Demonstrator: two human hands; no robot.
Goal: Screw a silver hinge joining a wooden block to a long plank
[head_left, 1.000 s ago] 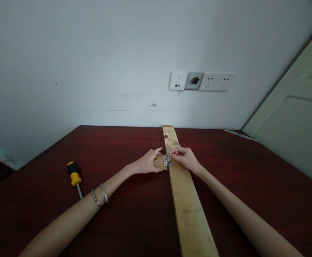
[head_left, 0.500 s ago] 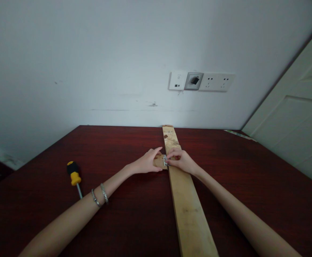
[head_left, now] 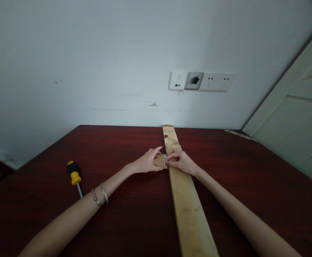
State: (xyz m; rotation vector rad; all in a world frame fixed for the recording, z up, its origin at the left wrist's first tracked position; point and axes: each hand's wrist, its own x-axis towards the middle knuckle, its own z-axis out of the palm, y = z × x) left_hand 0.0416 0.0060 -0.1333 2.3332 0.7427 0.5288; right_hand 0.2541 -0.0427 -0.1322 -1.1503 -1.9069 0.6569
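Left hand (head_left: 146, 163): you are still gripping the small block (head_left: 158, 162).
Right hand (head_left: 182, 161): you are now closing curled fingers over the hinge (head_left: 165, 159).

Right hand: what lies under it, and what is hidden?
Under the right hand lies the plank, with a metal hinge showing at its left edge, beside a small block. Most of the hinge is covered.

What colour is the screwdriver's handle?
The screwdriver handle is yellow with a black band; the head view shows it best.
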